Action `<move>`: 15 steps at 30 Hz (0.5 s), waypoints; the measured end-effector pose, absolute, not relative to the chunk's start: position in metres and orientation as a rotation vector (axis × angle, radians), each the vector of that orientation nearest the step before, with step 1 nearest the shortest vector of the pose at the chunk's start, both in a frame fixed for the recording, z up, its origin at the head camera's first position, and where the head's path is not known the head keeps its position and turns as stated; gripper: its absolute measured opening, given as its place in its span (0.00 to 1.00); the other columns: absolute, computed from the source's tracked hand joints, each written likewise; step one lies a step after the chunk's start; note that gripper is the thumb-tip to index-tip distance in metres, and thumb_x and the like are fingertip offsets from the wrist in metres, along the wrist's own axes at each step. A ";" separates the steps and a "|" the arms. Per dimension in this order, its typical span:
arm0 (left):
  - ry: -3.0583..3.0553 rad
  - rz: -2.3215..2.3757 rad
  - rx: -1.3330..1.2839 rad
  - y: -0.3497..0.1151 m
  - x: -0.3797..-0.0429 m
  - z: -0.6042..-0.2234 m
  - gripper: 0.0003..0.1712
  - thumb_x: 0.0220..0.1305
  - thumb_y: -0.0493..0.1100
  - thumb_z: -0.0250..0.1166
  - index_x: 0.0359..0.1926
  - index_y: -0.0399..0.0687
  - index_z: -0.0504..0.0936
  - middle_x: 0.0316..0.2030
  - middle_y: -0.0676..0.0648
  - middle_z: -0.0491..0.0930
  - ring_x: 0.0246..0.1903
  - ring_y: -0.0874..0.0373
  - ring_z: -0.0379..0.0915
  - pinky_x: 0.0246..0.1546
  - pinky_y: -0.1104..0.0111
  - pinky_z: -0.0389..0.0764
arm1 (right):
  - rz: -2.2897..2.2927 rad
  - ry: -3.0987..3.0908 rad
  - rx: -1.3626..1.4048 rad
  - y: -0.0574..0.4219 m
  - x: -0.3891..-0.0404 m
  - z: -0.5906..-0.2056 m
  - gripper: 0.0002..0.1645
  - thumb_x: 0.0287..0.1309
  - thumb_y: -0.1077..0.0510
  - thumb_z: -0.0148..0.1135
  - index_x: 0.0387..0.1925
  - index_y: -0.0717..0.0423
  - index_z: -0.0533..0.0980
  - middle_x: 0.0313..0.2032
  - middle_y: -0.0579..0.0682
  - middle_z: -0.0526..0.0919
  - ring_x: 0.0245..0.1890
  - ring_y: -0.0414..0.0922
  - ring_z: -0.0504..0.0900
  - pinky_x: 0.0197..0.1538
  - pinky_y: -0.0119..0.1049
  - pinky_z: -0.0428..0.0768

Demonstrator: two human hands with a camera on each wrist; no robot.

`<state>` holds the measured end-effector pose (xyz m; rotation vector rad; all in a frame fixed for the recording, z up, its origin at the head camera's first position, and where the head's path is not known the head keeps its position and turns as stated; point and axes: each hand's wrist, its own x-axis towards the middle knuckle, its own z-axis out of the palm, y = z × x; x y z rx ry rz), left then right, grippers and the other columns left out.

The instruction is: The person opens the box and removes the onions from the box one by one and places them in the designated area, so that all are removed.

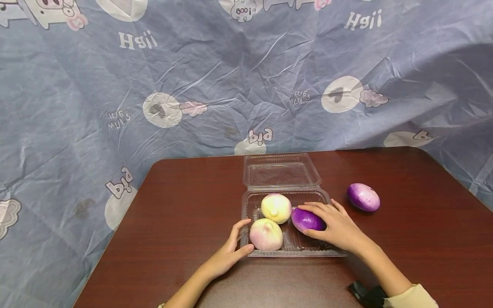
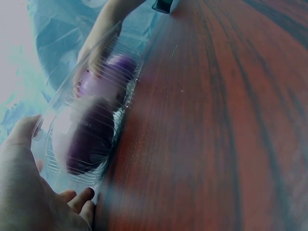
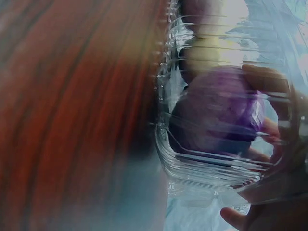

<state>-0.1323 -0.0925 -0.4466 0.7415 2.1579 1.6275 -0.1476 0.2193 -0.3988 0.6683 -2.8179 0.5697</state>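
A clear plastic clamshell container [image 1: 286,253] lies with its lid [image 1: 281,171] folded back. On its left side sit two pale yellow onions with a pink tinge, a rear onion [image 1: 275,208] and a front onion [image 1: 266,235]. My right hand [image 1: 339,224] grips a purple onion [image 1: 307,220] inside the right part, thumb in front and fingers over its back. Through the clear wall, the right wrist view shows that purple onion [image 3: 216,108] low in the container. My left hand [image 1: 230,252] holds the container's left front corner between thumb and fingers.
Another purple-and-white onion [image 1: 363,197] lies on the brown table [image 1: 185,205], to the right of the container. A black object [image 1: 366,293] is beside my right sleeve at the front. Behind the table hangs a blue printed cloth [image 1: 215,85].
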 end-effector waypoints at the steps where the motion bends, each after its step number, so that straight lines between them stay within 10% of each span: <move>1: 2.157 1.628 0.743 -0.093 -0.132 -0.446 0.36 0.65 0.50 0.51 0.67 0.54 0.42 0.70 0.45 0.37 0.70 0.47 0.26 0.64 0.41 0.41 | 0.578 -2.819 0.672 0.220 -0.147 -0.398 0.35 0.45 0.37 0.64 0.56 0.40 0.70 0.54 0.47 0.75 0.57 0.51 0.71 0.61 0.63 0.50; 15: 2.178 1.608 0.745 -0.093 -0.133 -0.448 0.34 0.65 0.50 0.51 0.66 0.59 0.43 0.69 0.45 0.39 0.70 0.45 0.29 0.65 0.42 0.42 | 0.651 -2.825 0.684 0.225 -0.143 -0.386 0.35 0.45 0.37 0.64 0.56 0.39 0.69 0.54 0.46 0.76 0.58 0.50 0.70 0.62 0.59 0.51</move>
